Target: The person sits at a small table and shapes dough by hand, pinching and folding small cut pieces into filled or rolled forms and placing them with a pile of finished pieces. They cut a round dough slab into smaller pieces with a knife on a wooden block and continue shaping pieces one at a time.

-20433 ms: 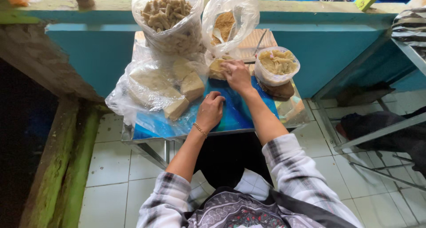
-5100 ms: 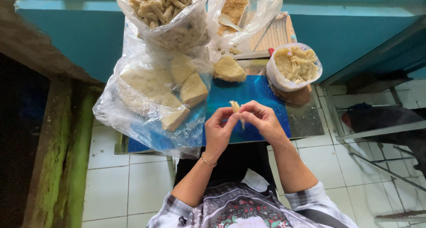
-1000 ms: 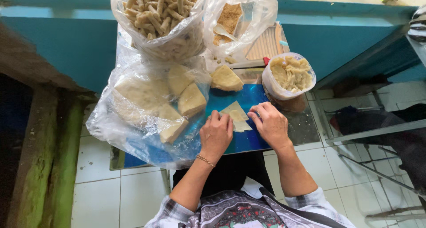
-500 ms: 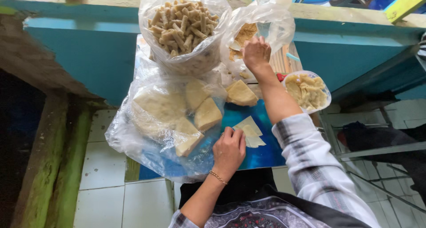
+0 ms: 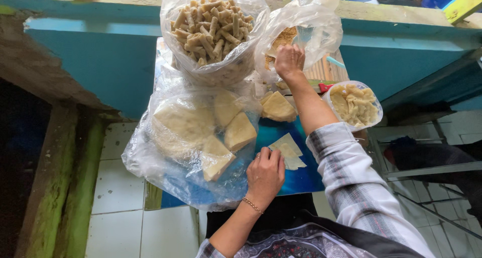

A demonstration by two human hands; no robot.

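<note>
The right hand (image 5: 288,61) reaches into the mouth of the filling bag (image 5: 301,32) at the far edge of the table (image 5: 301,180). Its fingers curl down into the brown crumbs, but whether they pinch any I cannot tell, since the knuckles cover the tips. The left hand (image 5: 265,173) lies flat, fingers together, pressing the near corner of the wrappers (image 5: 287,150), a small stack of thin pale sheets on the blue top near the near edge.

Risks, as I judge them: the thin bag could drag or tip as the hand draws out, spilling crumbs onto the table. The right sleeve (image 5: 346,182) passes close over the wrappers and beside the bowl (image 5: 355,105) at the right edge; a sweep of the arm could knock it off. The big bag (image 5: 193,142) of wedges overhangs the left and near edges and could slide.

Hard to make out: how many wrappers are stacked, what lies under the rolls bag (image 5: 213,32), and the red thing (image 5: 325,87) behind the forearm. The table's far edge is buried under bags.
</note>
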